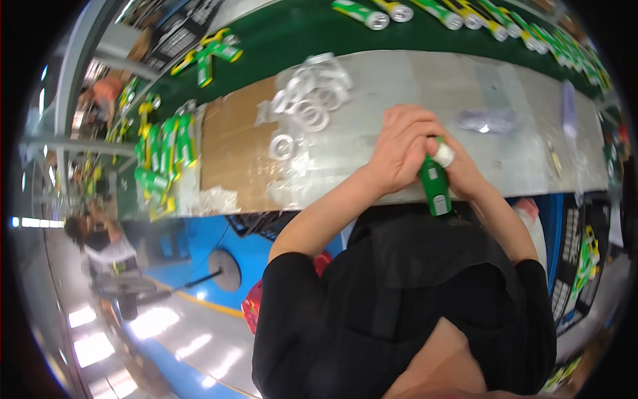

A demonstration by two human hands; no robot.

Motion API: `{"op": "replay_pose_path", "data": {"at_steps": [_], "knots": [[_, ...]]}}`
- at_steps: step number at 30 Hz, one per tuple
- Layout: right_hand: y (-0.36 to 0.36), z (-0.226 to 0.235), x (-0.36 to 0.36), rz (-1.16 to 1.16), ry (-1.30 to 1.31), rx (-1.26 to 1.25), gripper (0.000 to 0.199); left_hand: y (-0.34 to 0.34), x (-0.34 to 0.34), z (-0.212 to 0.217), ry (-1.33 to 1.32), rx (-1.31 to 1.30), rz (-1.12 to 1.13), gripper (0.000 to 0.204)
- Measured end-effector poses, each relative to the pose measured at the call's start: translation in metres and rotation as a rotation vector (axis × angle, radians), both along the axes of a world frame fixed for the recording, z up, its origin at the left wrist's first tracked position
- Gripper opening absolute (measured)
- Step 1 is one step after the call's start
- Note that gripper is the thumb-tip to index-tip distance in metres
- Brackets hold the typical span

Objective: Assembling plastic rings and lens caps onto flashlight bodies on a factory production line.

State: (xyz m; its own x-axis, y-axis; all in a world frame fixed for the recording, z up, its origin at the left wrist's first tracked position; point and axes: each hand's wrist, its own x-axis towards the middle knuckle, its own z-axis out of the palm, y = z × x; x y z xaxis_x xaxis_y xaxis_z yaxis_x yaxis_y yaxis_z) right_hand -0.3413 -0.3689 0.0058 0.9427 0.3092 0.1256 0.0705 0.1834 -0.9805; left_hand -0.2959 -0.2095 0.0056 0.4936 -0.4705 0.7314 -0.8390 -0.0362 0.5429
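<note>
Over the front edge of the bench, both my hands are closed together around a green cylinder. Its lower end, with pale patches on the side, sticks out toward my body. My left hand wraps over the top, its fingers overlapping the other hand. My right hand grips from the right side, and a white round piece shows between the hands. The fingers hide the cylinder's upper end. Left of my hands lies a pile of white rings, with one separate ring nearer me.
Green and yellow cylinders are heaped at the bench's left end; more with silver ends line the far side. A clear plastic piece lies right of my hands on the taped bench cover. Another person is at far left.
</note>
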Motion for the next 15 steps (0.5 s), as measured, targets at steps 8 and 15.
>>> {"op": "replay_pose_path", "data": {"at_steps": [8, 15], "knots": [[0.015, 0.022, 0.069, -0.020, -0.099, 0.084, 0.053, 0.150, -0.009, 0.005, -0.040, 0.477, 1.063, 0.068], [0.012, 0.004, 0.079, -0.093, -0.182, 0.070, 0.051, 0.158, -0.012, 0.007, 0.401, 0.458, 0.909, 0.060]]}}
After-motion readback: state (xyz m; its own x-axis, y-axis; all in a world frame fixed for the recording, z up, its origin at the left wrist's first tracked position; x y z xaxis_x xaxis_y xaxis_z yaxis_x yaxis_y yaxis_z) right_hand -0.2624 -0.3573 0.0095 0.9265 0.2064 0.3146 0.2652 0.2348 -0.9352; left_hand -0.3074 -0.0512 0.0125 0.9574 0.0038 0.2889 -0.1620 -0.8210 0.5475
